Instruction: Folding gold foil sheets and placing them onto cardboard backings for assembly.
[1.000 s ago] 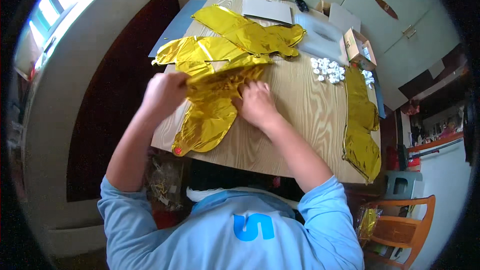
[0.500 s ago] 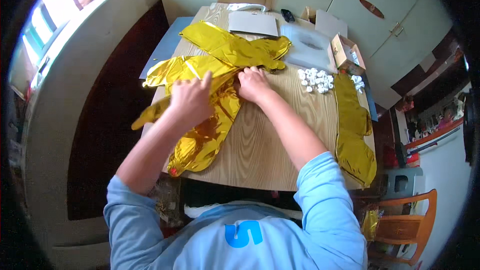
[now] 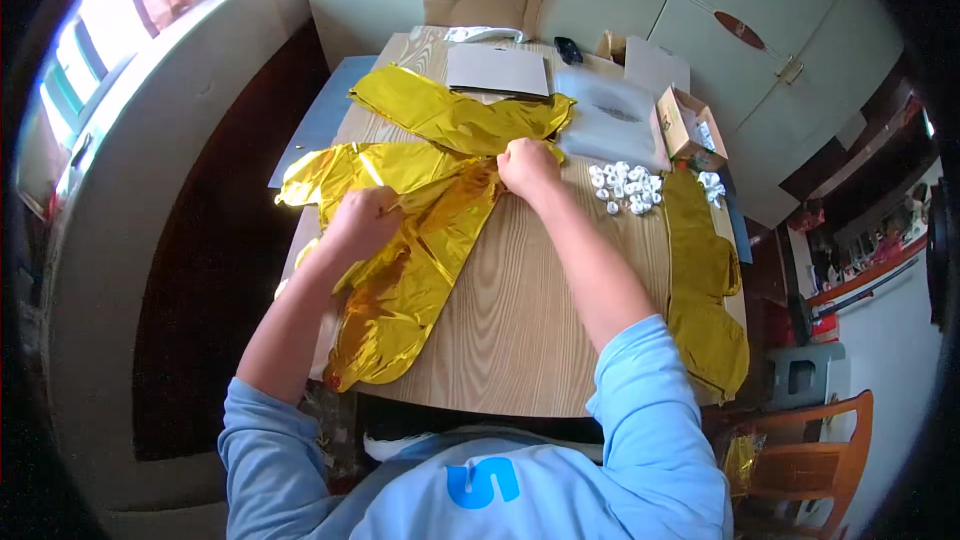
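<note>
blue board (image 3: pixel 335 105): beside the left edge of the table (image 3: pixel 520 340). second gold foil piece (image 3: pixel 385 162): runs from the left edge in toward the middle, crumpled and shiny.

left hand (image 3: pixel 365 220): over the left half of the table, fingers curled in, clamped on the near gold foil piece (image 3: pixel 432 260). that piece lies slantwise, wide end toward the near left corner, a small red spot at its tip; its far end narrows into creases near the table's middle. third gold foil piece (image 3: pixel 450 120): behind, slanting from the left edge toward the middle.

flat white case (image 3: pixel 497 70): near the far edge. right hand (image 3: pixel 530 168): at the middle; fingers curled together, clamped as far as i can see on the creased far end of the near piece.

clear plastic (image 3: pixel 605 115): lies flat toward the far right corner. white rolls (image 3: pixel 627 185): loose cluster, right of middle. open cardboard box (image 3: pixel 680 125): by the right edge. fourth gold foil piece (image 3: pixel 700 280): lengthwise along the right edge, reaching the near right corner.
</note>
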### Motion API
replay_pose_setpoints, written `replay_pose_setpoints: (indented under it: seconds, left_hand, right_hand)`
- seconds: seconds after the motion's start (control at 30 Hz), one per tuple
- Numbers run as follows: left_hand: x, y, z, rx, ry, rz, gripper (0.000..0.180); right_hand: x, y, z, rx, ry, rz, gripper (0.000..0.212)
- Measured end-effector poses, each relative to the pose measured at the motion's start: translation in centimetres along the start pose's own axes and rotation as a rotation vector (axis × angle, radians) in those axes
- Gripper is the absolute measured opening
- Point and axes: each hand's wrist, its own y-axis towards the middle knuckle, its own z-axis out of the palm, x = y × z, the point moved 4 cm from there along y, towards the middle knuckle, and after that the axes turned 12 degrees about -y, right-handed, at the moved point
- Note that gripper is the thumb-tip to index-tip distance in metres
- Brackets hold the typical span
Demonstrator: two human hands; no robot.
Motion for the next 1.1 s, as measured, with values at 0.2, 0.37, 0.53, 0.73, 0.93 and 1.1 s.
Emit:
replay_pose_setpoints:
  seconds: [0.2, 0.37, 0.53, 0.73, 0.93, 1.1]
  left_hand:
    - [-0.6, 0.7, -2.2, -0.052, -0.038, -0.148, 0.034]
    - [3.6, 1.9, -5.8, -0.277, -0.306, -0.271, 0.035]
    - [9.1, 1.7, -10.9, -0.432, -0.582, -0.271, 0.031]
    - [16.0, 0.4, -18.9, -0.691, -0.477, -0.277, 0.033]
    - [12.0, -3.7, -29.9, -0.959, 0.113, -0.142, 0.035]
    - [-3.0, -4.5, -21.6, -0.550, 0.378, -0.025, 0.030]
  right_hand:
    - [4.5, -4.1, -2.1, 0.101, 0.076, -0.198, 0.028]
    - [4.8, -5.2, 0.5, 0.016, -0.128, -0.325, 0.026]
    - [4.3, -4.4, 0.7, 0.024, -0.122, -0.306, 0.029]
    - [4.9, -4.8, 0.6, -0.069, -0.115, -0.315, 0.028]
    - [4.9, -5.4, 0.0, 0.008, 0.014, -0.240, 0.025]
    - [1.0, -8.1, -2.7, -0.028, 0.208, -0.216, 0.026]
